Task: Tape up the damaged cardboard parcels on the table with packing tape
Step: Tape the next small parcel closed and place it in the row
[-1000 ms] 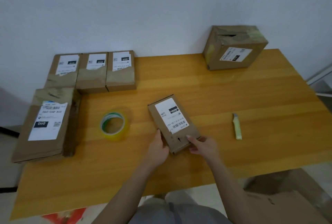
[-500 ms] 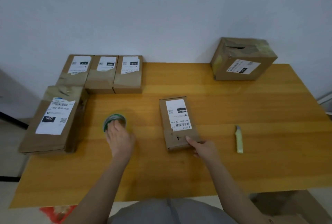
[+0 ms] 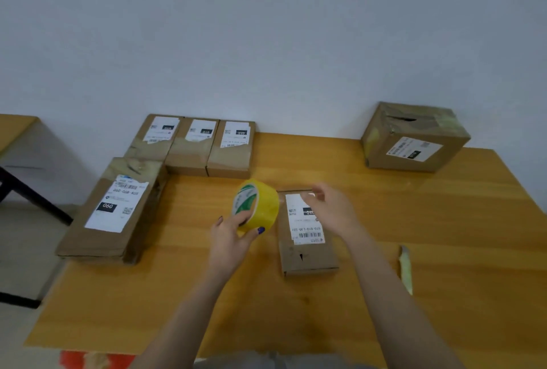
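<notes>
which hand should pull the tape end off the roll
Right. The left hand grips the roll, held above the table; the right hand is free, holding nothing, over the parcel right beside the roll.

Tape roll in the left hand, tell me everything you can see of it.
The tape roll is a wide ring of glossy, yellow-tinted packing tape on a core printed green and white. It stands on edge, tilted, with its open side facing left, held above the wooden table just left of the small parcel. The left hand grips its lower part, thumb on the outer band. The right hand hovers close beside it; contact is unclear.
</notes>
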Demonstrator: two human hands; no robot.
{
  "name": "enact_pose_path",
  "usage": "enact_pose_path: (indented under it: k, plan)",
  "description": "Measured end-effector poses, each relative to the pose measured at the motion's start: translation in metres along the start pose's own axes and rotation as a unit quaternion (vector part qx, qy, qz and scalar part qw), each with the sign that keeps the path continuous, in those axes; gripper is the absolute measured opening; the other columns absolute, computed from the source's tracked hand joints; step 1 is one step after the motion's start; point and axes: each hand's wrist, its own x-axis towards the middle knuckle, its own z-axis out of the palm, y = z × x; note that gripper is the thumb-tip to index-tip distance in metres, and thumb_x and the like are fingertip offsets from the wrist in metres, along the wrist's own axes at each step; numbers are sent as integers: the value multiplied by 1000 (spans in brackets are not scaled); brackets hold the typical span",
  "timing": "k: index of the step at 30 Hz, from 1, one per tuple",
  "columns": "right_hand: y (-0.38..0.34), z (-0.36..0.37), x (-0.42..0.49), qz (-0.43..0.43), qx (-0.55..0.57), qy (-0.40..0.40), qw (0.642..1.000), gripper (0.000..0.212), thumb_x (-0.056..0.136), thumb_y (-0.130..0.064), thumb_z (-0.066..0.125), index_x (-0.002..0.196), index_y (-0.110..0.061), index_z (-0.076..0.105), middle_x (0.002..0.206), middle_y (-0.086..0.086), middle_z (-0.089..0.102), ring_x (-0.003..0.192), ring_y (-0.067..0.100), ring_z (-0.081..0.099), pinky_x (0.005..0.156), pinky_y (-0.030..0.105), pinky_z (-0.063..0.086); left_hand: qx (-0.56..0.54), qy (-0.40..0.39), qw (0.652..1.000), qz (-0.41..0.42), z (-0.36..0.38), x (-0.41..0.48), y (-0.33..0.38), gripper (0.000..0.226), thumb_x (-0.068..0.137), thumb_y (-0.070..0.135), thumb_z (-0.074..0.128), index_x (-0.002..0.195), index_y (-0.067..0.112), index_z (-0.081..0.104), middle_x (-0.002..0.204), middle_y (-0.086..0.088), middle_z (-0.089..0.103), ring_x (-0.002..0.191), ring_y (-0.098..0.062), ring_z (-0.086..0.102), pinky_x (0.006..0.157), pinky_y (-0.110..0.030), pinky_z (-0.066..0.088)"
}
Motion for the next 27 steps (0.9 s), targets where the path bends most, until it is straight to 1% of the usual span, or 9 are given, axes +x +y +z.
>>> enact_pose_path:
  k: [2,4,5,7,10,15,19,23,27]
  plan:
    - [-25,-8,-3,-63,50,-5,997,47,97,-42,50,139,-20,46,141,-6,49,126,10,46,91,21,34,-14,11,999,27,-4,1,15,28,82,12,72,108,18,69,112,-1,69,112,-21,58,114,-44,24]
    - [-41,-14,-7,-89,82,-16,993,49,96,-47,49,138,-22,48,137,-10,51,121,6,47,90,18,35,-30,18,999,41,-10,0,29,27,83,13,71,108,21,69,115,1,68,115,-18,56,112,-29,13]
    - [-46,-17,-8,-97,84,-15,992,48,96,-47,49,137,-22,49,134,-11,53,117,4,49,85,15,37,-37,25,998,47,-13,0,34,26,83,13,71,106,23,69,114,1,68,115,-18,56,110,-27,12]
    - [-52,-23,-11,-110,81,6,991,42,94,-43,55,131,-22,53,124,-11,58,108,3,55,74,10,37,-31,42,997,62,-19,-1,42,25,82,12,71,103,26,68,111,3,68,112,-17,57,110,-28,12]
    - [-55,-26,-14,-109,117,27,987,32,89,-32,67,118,-21,61,111,-6,66,100,7,63,76,13,44,-9,65,995,81,-26,-3,51,27,81,9,72,104,22,69,104,13,63,108,-9,55,109,-28,12]
    - [-58,-26,-17,-117,94,23,988,31,80,-22,77,108,-17,66,91,-11,66,80,-6,58,60,3,41,8,69,992,101,-31,-6,55,25,82,10,72,103,22,70,97,18,57,102,-4,49,108,-27,11]
    - [-55,-29,-19,-118,111,50,985,28,73,-11,82,98,-13,68,80,-8,66,72,0,59,56,0,41,0,58,993,104,-32,-8,62,26,82,10,72,101,27,67,98,19,57,103,-2,47,109,-28,12]
    - [-50,-34,-21,-112,123,78,983,24,71,-12,84,89,-15,68,79,-6,68,73,5,62,59,4,44,-15,59,993,99,-34,-12,64,30,82,9,71,97,34,62,97,20,57,103,-5,49,110,-30,16]
    - [-48,-35,-24,-94,151,95,980,27,77,-29,80,98,-19,67,96,-9,67,82,1,61,64,9,42,-27,66,992,100,-38,-16,62,34,81,8,72,94,36,61,97,18,59,101,-6,49,108,-31,20]
